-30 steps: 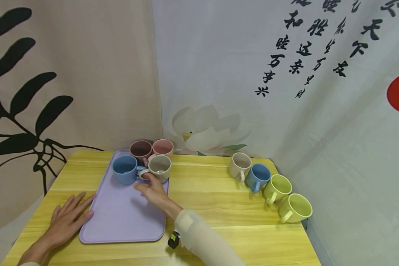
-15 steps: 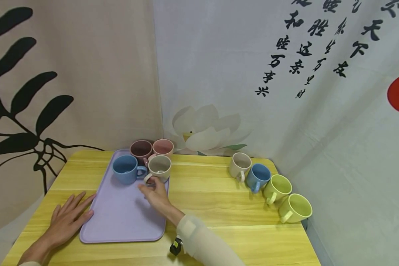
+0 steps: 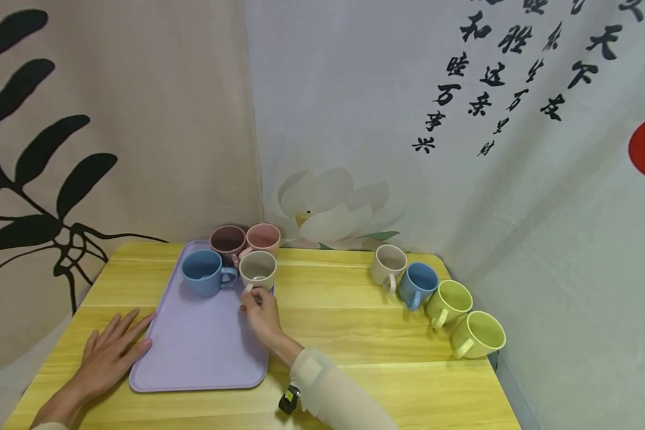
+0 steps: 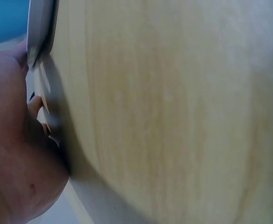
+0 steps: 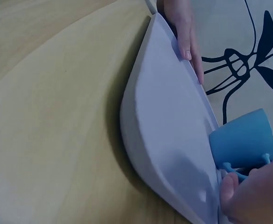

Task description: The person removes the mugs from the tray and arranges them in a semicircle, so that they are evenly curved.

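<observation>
Four mugs stand together at the back of the purple tray (image 3: 199, 346): a blue mug (image 3: 201, 275), a dark mauve mug (image 3: 228, 240), a pink mug (image 3: 264, 237) and a beige mug (image 3: 258, 270). My right hand (image 3: 265, 319) pinches the handle of the beige mug, which faces toward me. Flat beside the tray, my left hand (image 3: 107, 358) has its fingers spread, with fingertips touching the tray's left rim. In the right wrist view the blue mug (image 5: 244, 140) shows beyond my right hand (image 5: 258, 196); the beige mug is hidden there.
On the table's right side (image 3: 408, 382) stand another beige mug (image 3: 388, 266), another blue mug (image 3: 418, 285) and two yellow-green mugs (image 3: 448, 303), (image 3: 478, 335) in a slanting row. A printed cloth hangs behind the table. A black device hangs at the right sleeve.
The beige mug's handle has swung from pointing left, beside the blue mug's handle, to pointing toward me. My right hand has moved slightly right and nearer with it. The left hand stays in place.
</observation>
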Demonstrator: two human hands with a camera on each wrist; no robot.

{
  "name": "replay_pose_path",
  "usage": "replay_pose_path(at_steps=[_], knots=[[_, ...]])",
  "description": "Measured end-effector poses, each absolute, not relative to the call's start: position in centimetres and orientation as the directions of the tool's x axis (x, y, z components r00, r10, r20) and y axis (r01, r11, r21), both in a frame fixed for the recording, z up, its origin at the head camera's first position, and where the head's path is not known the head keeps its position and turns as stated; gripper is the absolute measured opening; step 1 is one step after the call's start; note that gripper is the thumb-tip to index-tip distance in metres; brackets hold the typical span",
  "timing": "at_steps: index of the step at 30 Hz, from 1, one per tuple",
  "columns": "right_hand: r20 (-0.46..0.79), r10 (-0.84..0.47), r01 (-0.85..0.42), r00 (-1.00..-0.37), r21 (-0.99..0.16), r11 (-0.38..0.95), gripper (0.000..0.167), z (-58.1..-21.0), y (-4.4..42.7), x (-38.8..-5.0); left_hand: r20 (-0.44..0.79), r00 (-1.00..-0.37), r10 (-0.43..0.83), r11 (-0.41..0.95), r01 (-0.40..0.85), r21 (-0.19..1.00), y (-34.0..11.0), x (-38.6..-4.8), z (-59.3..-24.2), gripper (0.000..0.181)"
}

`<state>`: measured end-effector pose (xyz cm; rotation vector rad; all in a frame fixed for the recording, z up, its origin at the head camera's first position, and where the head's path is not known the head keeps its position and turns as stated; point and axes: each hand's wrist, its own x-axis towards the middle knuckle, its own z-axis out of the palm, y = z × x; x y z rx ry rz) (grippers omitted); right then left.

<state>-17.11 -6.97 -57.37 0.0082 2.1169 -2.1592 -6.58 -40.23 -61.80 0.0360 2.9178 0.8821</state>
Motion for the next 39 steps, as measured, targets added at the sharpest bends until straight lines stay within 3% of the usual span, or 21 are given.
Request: replay_pose_path(at_steps=[5, 17, 39], knots=[[-0.110, -0.068, 0.112, -0.992, -0.993, -0.032, 0.019, -57.1, -6.4, -17.1, -0.106, -0.994, 0.039, 0.830, -0.027, 0.557, -40.3, -6.5, -62.2, 0.073], [-0.085, -0.082, 0.087, -0.993, -0.996, -0.019, 0.044, -56.4, -4.5, -17.2, -0.097, -0.994, 0.041, 0.830, -0.020, 0.558, -40.8, -6.4, -62.3, 0.072], [0.003, -0.219, -0.015, -0.976, -0.998, 0.054, 0.048, -55.3, 1.1, -15.0, -0.082, -0.995, 0.062, 0.821, 0.004, 0.571, -40.6, -6.7, -62.3, 0.071]])
